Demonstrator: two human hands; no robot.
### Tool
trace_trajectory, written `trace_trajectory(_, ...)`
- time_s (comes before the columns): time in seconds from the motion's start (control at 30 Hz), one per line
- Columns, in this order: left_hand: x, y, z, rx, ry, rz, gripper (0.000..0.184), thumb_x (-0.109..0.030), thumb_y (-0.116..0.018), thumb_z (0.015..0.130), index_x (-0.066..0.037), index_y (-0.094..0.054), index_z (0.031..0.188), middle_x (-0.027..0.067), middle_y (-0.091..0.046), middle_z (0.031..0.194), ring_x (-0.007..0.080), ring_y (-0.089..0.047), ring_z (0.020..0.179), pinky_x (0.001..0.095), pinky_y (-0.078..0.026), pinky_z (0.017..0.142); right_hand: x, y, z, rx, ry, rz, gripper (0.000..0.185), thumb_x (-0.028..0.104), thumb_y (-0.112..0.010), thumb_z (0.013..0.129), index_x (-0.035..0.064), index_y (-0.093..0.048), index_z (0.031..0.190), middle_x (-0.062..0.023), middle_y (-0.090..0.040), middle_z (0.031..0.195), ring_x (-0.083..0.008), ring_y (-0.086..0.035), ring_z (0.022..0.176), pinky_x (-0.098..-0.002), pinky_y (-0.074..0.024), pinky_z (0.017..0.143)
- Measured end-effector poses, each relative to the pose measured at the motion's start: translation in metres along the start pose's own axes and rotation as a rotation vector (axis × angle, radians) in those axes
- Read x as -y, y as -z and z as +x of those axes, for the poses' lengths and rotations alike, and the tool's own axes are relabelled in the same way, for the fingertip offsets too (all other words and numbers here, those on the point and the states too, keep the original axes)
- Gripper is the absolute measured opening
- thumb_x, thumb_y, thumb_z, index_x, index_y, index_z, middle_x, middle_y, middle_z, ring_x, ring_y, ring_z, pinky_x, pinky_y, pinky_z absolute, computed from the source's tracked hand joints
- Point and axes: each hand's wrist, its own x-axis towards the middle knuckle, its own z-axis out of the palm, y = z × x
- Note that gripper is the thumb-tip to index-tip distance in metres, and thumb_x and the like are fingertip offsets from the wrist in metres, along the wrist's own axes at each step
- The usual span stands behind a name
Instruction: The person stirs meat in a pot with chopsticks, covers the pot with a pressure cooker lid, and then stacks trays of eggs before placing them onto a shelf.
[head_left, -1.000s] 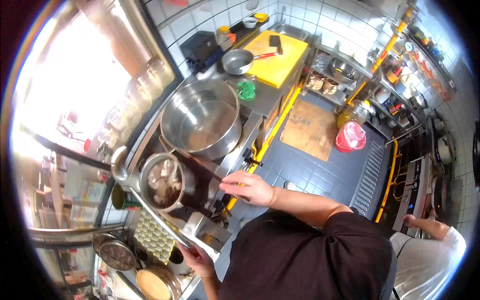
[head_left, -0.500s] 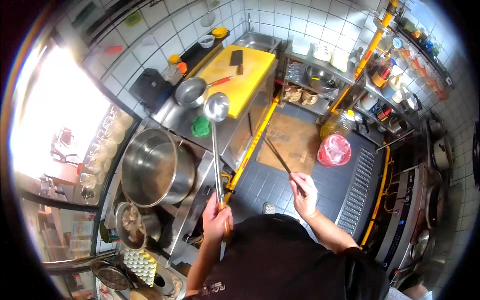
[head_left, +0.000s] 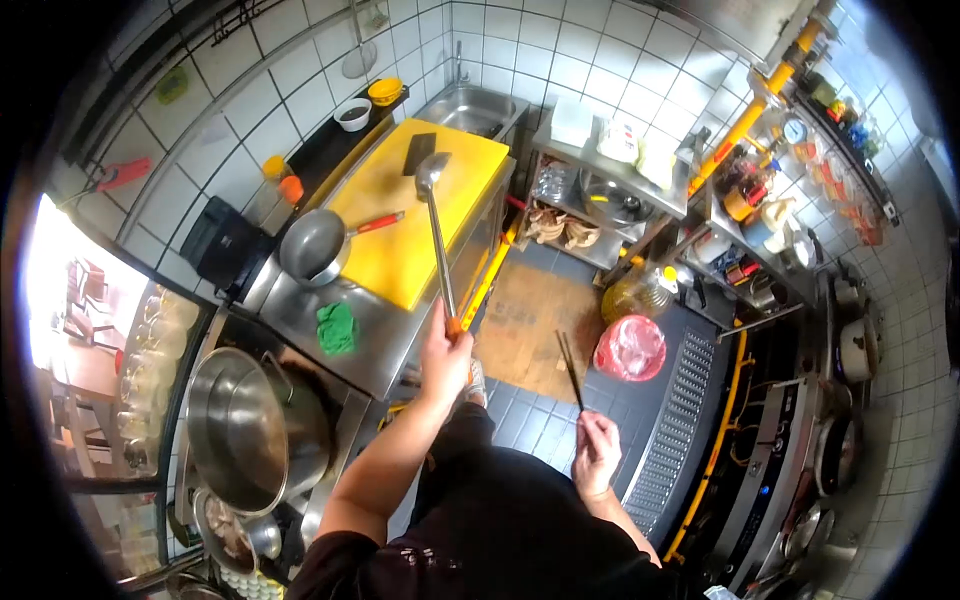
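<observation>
In the head view I take the yellow cutting board (head_left: pixel 470 185) as my mark. My left hand (head_left: pixel 447 358), at its near end, is closed firmly, fingers and thumb wrapped round the brown end of a long metal ladle (head_left: pixel 439 245). The ladle reaches away over the board, its bowl overlapping the dark cleaver (head_left: pixel 418 152) that lies there; I can't tell whether they touch.

My right hand (head_left: pixel 597 448), well to the right and nearer me than the board, pinches a pair of dark chopsticks (head_left: pixel 573 376) between thumb and fingers. Their tips point forward over the floor, near the red bin (head_left: pixel 630 348) right of the board.

Left of the board I have a pan (head_left: pixel 313 246), its red handle across the board's edge. A green cloth (head_left: pixel 336 328) lies on the steel near the board's front-left corner, and a large pot (head_left: pixel 308 430) stands nearer me.
</observation>
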Motion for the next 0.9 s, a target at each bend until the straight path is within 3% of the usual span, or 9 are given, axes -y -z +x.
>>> trace_trajectory(0.27, 0.035, -0.061, 0.265, -0.316, -0.043, 0.428, 0.06, -0.009, -0.061, 0.085, 0.001, -0.051, 0.144, 0.0269, -0.07, 0.096, 0.0445, -0.068, 0.09, 0.0507, -0.054, 0.079, 0.023, -0.046, 0.138, 0.143, 0.174, -0.085, 0.036, -0.014, -0.074, 0.084, 0.0043, -0.073, 0.115, -0.0148, -0.067, 0.104, -0.0265, -0.069, 0.094, -0.0319, -0.0553, 0.082)
trace_trajectory(0.3, 0.049, -0.062, 0.294, -0.327, 0.011, 0.474, 0.063, -0.009, -0.061, 0.084, -0.001, -0.051, 0.145, 0.0263, -0.07, 0.093, 0.0442, -0.069, 0.088, 0.0523, -0.055, 0.079, 0.021, -0.053, 0.153, 0.147, 0.181, -0.093, 0.036, -0.014, -0.074, 0.084, 0.004, -0.073, 0.115, -0.0147, -0.067, 0.104, -0.0267, -0.068, 0.094, -0.032, -0.0553, 0.082)
trace_trajectory(0.43, 0.068, -0.051, 0.364, -0.246, 0.354, 0.725, 0.08, -0.011, -0.064, 0.086, -0.007, -0.029, 0.158, 0.0241, -0.061, 0.118, 0.0405, -0.064, 0.103, 0.046, -0.054, 0.089, 0.008, -0.076, 0.199, 0.185, 0.155, -0.177, 0.037, -0.014, -0.073, 0.084, 0.0032, -0.072, 0.117, -0.0144, -0.066, 0.102, -0.0275, -0.067, 0.091, -0.0332, -0.0548, 0.081)
trace_trajectory(0.53, 0.109, -0.053, 0.378, -0.315, 0.249, 0.87, 0.084, -0.007, -0.065, 0.085, -0.002, -0.024, 0.158, 0.0264, -0.057, 0.124, 0.0411, -0.06, 0.111, 0.0464, -0.051, 0.094, 0.021, -0.098, 0.249, 0.183, 0.303, -0.25, 0.038, -0.014, -0.072, 0.084, 0.0032, -0.071, 0.118, -0.0144, -0.065, 0.101, -0.0272, -0.067, 0.089, -0.0335, -0.0548, 0.078)
trace_trajectory(0.63, 0.077, -0.057, 0.369, -0.352, 0.34, 0.838, 0.082, -0.004, -0.066, 0.083, 0.003, -0.027, 0.156, 0.0306, -0.051, 0.132, 0.0453, -0.05, 0.124, 0.047, -0.045, 0.105, 0.015, -0.121, 0.304, 0.31, 0.406, -0.275, 0.038, -0.014, -0.071, 0.085, 0.0028, -0.071, 0.119, -0.0148, -0.065, 0.103, -0.0275, -0.067, 0.089, -0.0338, -0.0554, 0.077)
trace_trajectory(0.73, 0.095, -0.073, 0.344, -0.358, -0.041, 1.018, 0.079, -0.007, -0.065, 0.084, 0.003, -0.03, 0.155, 0.0342, -0.045, 0.141, 0.0505, -0.041, 0.133, 0.049, -0.038, 0.112, 0.004, -0.159, 0.367, 0.444, 0.458, -0.249, 0.039, -0.011, -0.072, 0.083, 0.0016, -0.07, 0.12, -0.0176, -0.065, 0.11, -0.0322, -0.067, 0.095, -0.0365, -0.0567, 0.08)
trace_trajectory(0.8, 0.095, -0.074, 0.322, -0.081, -0.144, 0.812, 0.071, -0.008, -0.064, 0.086, 0.004, -0.039, 0.151, 0.0321, -0.045, 0.147, 0.0493, -0.043, 0.135, 0.0486, -0.038, 0.113, -0.007, -0.196, 0.416, 0.537, 0.505, -0.127, 0.042, -0.011, -0.072, 0.079, 0.0019, -0.071, 0.119, -0.0179, -0.065, 0.113, -0.0349, -0.067, 0.101, -0.0394, -0.0566, 0.084)
trace_trajectory(0.87, 0.088, -0.068, 0.292, 0.206, -0.053, 0.46, 0.063, -0.012, -0.063, 0.087, 0.003, -0.046, 0.146, 0.0293, -0.054, 0.141, 0.0456, -0.053, 0.127, 0.049, -0.044, 0.106, -0.034, -0.251, 0.46, 0.626, 0.631, -0.052, 0.046, -0.009, -0.072, 0.076, 0.0059, -0.071, 0.12, -0.0165, -0.066, 0.115, -0.0348, -0.066, 0.104, -0.0402, -0.0554, 0.087)
trace_trajectory(0.9, 0.078, -0.062, 0.276, 0.315, 0.069, 0.459, 0.059, -0.014, -0.063, 0.088, 0.001, -0.049, 0.144, 0.0288, -0.057, 0.136, 0.0448, -0.056, 0.123, 0.0493, -0.046, 0.104, -0.047, -0.281, 0.483, 0.715, 0.694, -0.046, 0.044, -0.006, -0.071, 0.078, 0.0075, -0.072, 0.12, -0.0169, -0.066, 0.115, -0.0362, -0.065, 0.103, -0.0414, -0.0549, 0.087)
